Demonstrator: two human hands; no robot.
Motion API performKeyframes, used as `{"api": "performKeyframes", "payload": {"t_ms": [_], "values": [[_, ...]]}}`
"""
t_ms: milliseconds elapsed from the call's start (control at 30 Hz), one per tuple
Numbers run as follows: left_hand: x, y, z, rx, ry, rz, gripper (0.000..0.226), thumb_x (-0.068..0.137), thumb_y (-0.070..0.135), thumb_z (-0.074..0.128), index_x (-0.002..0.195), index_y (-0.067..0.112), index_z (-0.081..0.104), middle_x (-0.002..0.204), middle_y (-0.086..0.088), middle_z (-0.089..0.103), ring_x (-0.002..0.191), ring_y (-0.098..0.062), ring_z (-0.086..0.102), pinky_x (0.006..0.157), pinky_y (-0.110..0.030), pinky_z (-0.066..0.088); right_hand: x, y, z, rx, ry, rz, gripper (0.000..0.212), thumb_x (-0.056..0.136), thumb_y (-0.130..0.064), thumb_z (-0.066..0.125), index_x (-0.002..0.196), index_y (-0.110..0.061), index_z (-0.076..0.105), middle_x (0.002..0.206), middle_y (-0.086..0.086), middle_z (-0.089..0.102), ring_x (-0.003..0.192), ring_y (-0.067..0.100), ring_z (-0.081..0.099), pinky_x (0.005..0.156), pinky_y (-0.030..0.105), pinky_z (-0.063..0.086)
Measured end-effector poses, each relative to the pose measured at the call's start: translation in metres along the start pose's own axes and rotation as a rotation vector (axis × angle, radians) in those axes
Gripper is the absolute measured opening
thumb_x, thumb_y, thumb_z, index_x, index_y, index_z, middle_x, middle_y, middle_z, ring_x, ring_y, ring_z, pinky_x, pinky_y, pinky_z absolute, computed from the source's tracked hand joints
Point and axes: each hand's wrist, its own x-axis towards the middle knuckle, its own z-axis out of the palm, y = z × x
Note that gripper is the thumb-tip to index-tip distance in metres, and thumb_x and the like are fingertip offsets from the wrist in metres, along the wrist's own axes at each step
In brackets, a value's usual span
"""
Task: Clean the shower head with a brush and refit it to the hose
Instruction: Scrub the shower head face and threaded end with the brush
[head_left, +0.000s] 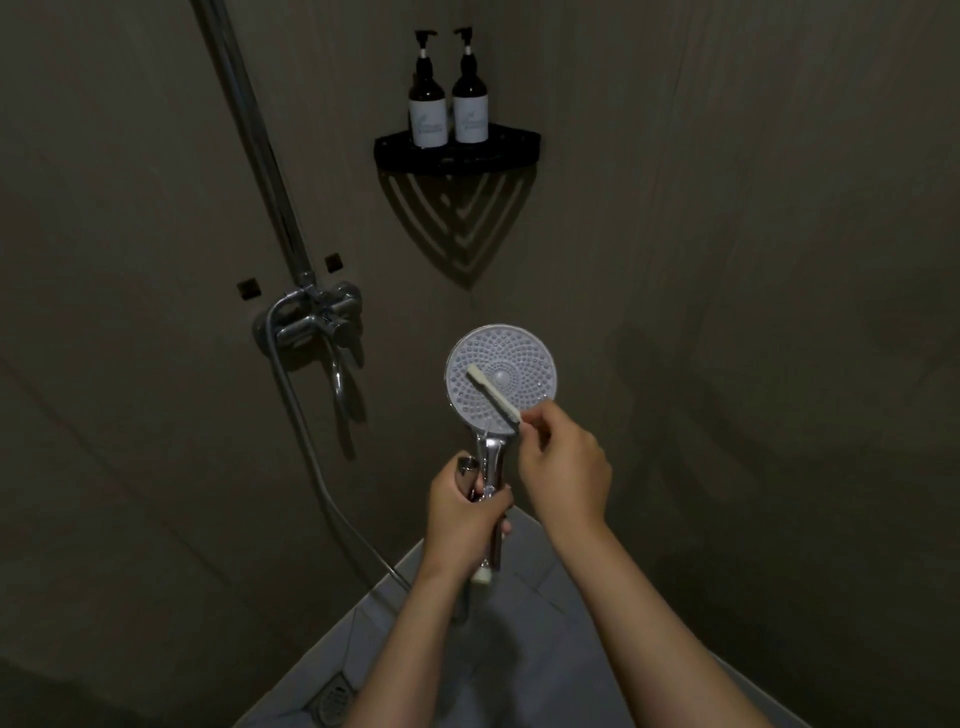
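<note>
fingers (543, 414) pinch brush (491, 387), seemingly touching shower head (525, 351)

Left hand (464, 512) grips the shower head (500, 375) handle; right hand (563, 462) pinches a brush (492, 392) on its face.

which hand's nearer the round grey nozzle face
Right. The right hand pinches the cream brush at the lower rim of the round grey nozzle face; the left hand grips the chrome handle below.

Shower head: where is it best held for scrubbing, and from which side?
Grip the shower head by its slim chrome handle, from below, as the left hand does; the wide nozzle face must stay clear for the brush.
</note>
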Motion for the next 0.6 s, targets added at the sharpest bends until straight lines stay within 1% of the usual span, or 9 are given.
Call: {"api": "performKeyframes", "payload": {"t_ms": [67, 133, 167, 233, 300, 367, 467, 500, 600], "values": [[-0.003, 0.004, 0.002, 0.012, -0.01, 0.014, 0.038, 0.074, -0.013, 0.062, 0.061, 0.015, 0.041, 0.049, -0.003, 0.046, 0.039, -0.015, 0.048, 0.039, -0.024, 0.041, -0.006, -0.001, 0.004, 0.007, -0.049, -0.001, 0.009, 0.09, -0.025, 0.053, 0.094, -0.024, 0.061, 0.093, -0.004, 0.071, 0.088, 0.024, 0.065, 0.068, 0.032, 0.046], [-0.005, 0.006, 0.003, 0.015, -0.022, 0.021, 0.037, 0.077, -0.011, 0.062, 0.059, 0.017, 0.044, 0.044, 0.005, 0.048, 0.038, -0.009, 0.047, 0.039, -0.022, 0.04, -0.012, -0.001, 0.006, 0.01, -0.083, -0.016, 0.009, 0.089, -0.026, 0.053, 0.093, -0.025, 0.061, 0.093, -0.005, 0.071, 0.089, 0.023, 0.065, 0.068, 0.032, 0.046], [-0.006, 0.006, 0.004, 0.014, -0.024, 0.018, 0.038, 0.077, -0.01, 0.063, 0.059, 0.017, 0.043, 0.043, 0.005, 0.047, 0.037, -0.007, 0.046, 0.039, -0.022, 0.04, -0.013, -0.001, 0.006, 0.007, -0.089, -0.023, 0.009, 0.089, -0.027, 0.054, 0.093, -0.025, 0.061, 0.093, -0.005, 0.071, 0.089, 0.023, 0.065, 0.069, 0.032, 0.046], [-0.005, 0.003, 0.002, 0.018, -0.006, 0.004, 0.039, 0.074, -0.012, 0.064, 0.059, 0.016, 0.041, 0.045, 0.004, 0.047, 0.037, -0.012, 0.048, 0.039, -0.024, 0.041, -0.011, 0.0, 0.002, 0.014, -0.072, -0.02, 0.01, 0.089, -0.027, 0.055, 0.094, -0.025, 0.063, 0.093, -0.004, 0.072, 0.089, 0.023, 0.065, 0.069, 0.032, 0.046], [-0.005, 0.0, 0.0, 0.037, 0.01, -0.009, 0.039, 0.073, -0.014, 0.064, 0.062, 0.015, 0.04, 0.049, -0.003, 0.046, 0.036, -0.017, 0.049, 0.039, -0.025, 0.042, -0.004, 0.001, -0.004, 0.053, 0.002, 0.002, 0.009, 0.088, -0.026, 0.056, 0.093, -0.024, 0.063, 0.091, -0.003, 0.072, 0.086, 0.025, 0.066, 0.066, 0.033, 0.046], [-0.005, -0.001, 0.001, 0.053, 0.001, -0.002, 0.033, 0.074, -0.013, 0.063, 0.066, 0.011, 0.042, 0.051, -0.006, 0.047, 0.036, -0.017, 0.049, 0.039, -0.024, 0.043, 0.002, 0.003, -0.01, 0.08, 0.087, 0.037, 0.008, 0.088, -0.024, 0.058, 0.093, -0.024, 0.064, 0.089, -0.001, 0.072, 0.085, 0.027, 0.066, 0.064, 0.032, 0.044], [-0.007, 0.002, 0.004, 0.063, -0.023, 0.027, 0.032, 0.073, -0.013, 0.062, 0.067, 0.011, 0.042, 0.052, -0.005, 0.047, 0.039, -0.018, 0.049, 0.04, -0.024, 0.043, 0.002, 0.001, -0.009, 0.06, 0.066, 0.044, 0.008, 0.089, -0.024, 0.056, 0.094, -0.024, 0.063, 0.089, -0.002, 0.072, 0.084, 0.026, 0.065, 0.063, 0.031, 0.043], [-0.008, 0.004, 0.005, 0.066, -0.029, 0.034, 0.034, 0.072, -0.013, 0.061, 0.065, 0.013, 0.042, 0.051, -0.003, 0.048, 0.04, -0.017, 0.049, 0.041, -0.024, 0.042, -0.002, 0.0, -0.006, 0.058, 0.032, 0.029, 0.008, 0.089, -0.024, 0.056, 0.093, -0.025, 0.063, 0.089, -0.002, 0.072, 0.084, 0.025, 0.066, 0.063, 0.03, 0.043], [-0.009, 0.006, 0.007, 0.066, -0.032, 0.042, 0.036, 0.075, -0.012, 0.059, 0.06, 0.015, 0.041, 0.043, 0.008, 0.046, 0.038, -0.002, 0.043, 0.039, -0.017, 0.036, -0.013, -0.004, 0.003, 0.054, -0.04, -0.011, 0.007, 0.089, -0.025, 0.056, 0.092, -0.025, 0.062, 0.087, -0.005, 0.072, 0.083, 0.02, 0.066, 0.063, 0.029, 0.045]]}}
